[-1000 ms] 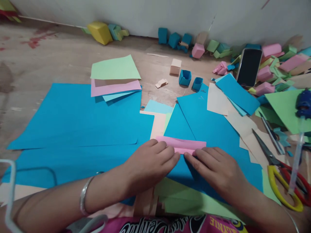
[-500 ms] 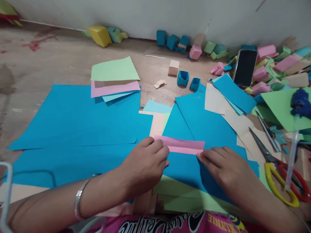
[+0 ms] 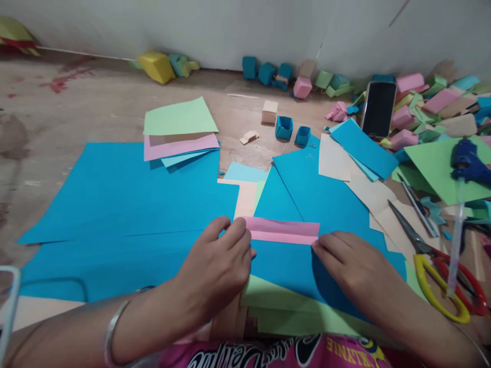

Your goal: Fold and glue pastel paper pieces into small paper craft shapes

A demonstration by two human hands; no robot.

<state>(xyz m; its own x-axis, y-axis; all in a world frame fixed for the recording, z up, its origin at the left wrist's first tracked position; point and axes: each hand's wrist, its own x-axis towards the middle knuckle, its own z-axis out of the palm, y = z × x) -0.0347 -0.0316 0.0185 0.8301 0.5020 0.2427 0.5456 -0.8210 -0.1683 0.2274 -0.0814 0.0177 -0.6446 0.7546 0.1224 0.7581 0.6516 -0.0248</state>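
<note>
A narrow pink paper strip (image 3: pixel 284 231) with a crease along its length lies over blue paper sheets (image 3: pixel 284 258) in front of me. My left hand (image 3: pixel 220 260) is closed on the strip's left end, its fingers curled. At the right end, my right hand (image 3: pixel 347 263) pinches the lower corner between thumb and fingers. The left fingertips are partly hidden behind the knuckles. Under the strip and my forearms, more blue sheets (image 3: pixel 153 194) and green paper (image 3: pixel 284 306) spread out.
Scissors (image 3: pixel 422 250), a silver pen (image 3: pixel 418 207) and a blue glue gun (image 3: pixel 470 161) lie at the right. Behind them are a phone (image 3: pixel 379 110) and a heap of folded paper pieces (image 3: pixel 441 99). Small blue paper boxes (image 3: pixel 284 128) stand ahead. Stacked paper pieces (image 3: pixel 180 120) lie left.
My left hand has shifted slightly left along the strip, baring more of its left part. The right hand keeps its pinch at the right corner. The whole view has tilted a little.
</note>
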